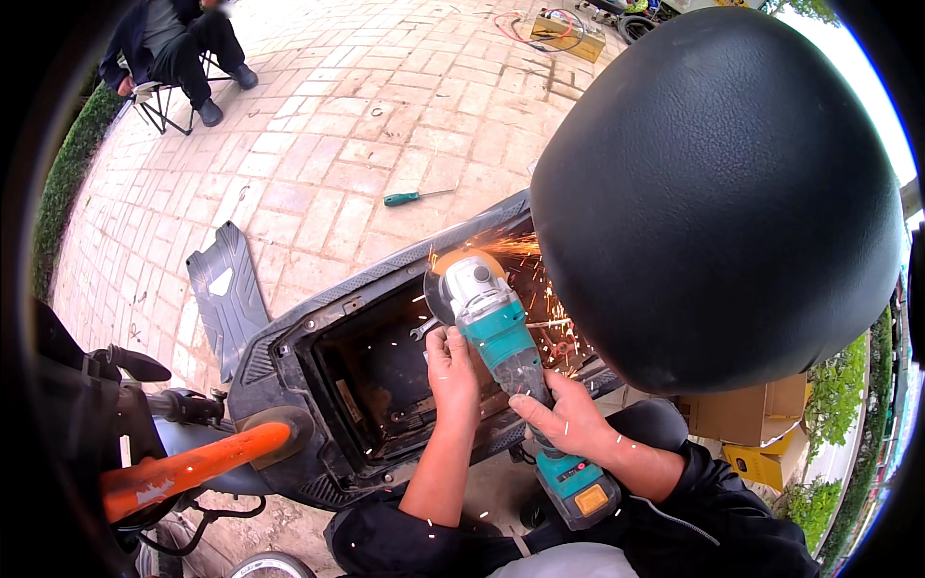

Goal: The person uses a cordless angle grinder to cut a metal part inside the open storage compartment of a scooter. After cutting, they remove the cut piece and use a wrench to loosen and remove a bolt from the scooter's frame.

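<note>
My right hand [564, 419] grips a teal cordless angle grinder [506, 352] around its lower body, above the battery [578, 491]. Its wheel and guard [443, 294] sit over the scooter's open floorboard compartment [361, 356], throwing orange sparks up and to the right. My left hand [450, 376] has its fingers curled just left of the grinder's head, below the guard; what they hold is hidden. A wrench [421, 329] lies in the compartment beside that hand, partly covered.
A large black seat [713, 202] fills the upper right. An orange tube [193, 462] crosses the lower left. On the paving lie a plastic panel [231, 299] and screwdriver [405, 198]. A seated person [173, 58], a cable-topped box [568, 39] and cardboard boxes [742, 414] surround the scooter.
</note>
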`<state>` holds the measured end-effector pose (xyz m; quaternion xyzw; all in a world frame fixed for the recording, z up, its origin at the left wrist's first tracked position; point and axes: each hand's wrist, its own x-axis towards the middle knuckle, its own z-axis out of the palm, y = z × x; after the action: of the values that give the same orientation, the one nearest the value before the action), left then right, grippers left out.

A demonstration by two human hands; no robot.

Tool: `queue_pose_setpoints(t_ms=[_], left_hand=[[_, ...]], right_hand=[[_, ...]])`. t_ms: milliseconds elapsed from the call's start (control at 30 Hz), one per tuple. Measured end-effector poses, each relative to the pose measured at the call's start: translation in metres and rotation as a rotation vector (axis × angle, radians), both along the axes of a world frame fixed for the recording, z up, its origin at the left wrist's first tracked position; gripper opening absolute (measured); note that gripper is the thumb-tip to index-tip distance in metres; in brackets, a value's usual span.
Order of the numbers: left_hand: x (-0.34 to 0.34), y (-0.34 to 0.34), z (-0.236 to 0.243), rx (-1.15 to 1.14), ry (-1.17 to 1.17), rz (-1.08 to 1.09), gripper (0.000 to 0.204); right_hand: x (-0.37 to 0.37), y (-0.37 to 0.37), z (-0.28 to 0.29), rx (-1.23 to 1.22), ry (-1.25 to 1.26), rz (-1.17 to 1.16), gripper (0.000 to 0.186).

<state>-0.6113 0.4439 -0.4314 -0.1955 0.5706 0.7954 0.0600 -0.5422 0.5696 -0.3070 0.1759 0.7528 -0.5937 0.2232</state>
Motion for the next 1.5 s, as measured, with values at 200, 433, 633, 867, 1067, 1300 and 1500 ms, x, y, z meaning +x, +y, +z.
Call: queue_pose_setpoints(t_ms=[200, 433, 633, 867, 1067, 1300, 1500], left_hand=[[0.0, -0.002, -0.002, 0.002, -0.042, -0.048, 0.029], [-0.001, -0.001, -0.004, -0.004, -0.001, -0.004, 0.028], [0.0, -0.001, 0.004, 0.013, -0.036, -0.017, 0.029], [-0.001, -0.002, -0.001, -0.051, 0.01, -0.029, 0.022], [-0.002, -0.002, 0.0, -0.067, 0.008, -0.039, 0.018], [-0.002, -0.001, 0.005, -0.033, -0.021, -0.033, 0.017], [-0.003, -0.001, 0.001, -0.065, -0.012, -0.04, 0.017]], right_hand=[[0.001, 0.001, -0.002, -0.011, 0.01, 0.001, 0.04], [0.0, 0.0, -0.002, -0.006, 0.002, -0.003, 0.04], [0.0, 0.001, -0.002, -0.017, -0.004, -0.008, 0.041], [0.002, 0.001, -0.004, -0.013, 0.013, -0.01, 0.041], [0.001, 0.0, -0.002, 0.009, 0.009, -0.002, 0.042], [0.001, 0.0, -0.002, 0.011, 0.007, -0.005, 0.042], [0.001, 0.001, -0.004, -0.001, 0.014, -0.014, 0.041]])
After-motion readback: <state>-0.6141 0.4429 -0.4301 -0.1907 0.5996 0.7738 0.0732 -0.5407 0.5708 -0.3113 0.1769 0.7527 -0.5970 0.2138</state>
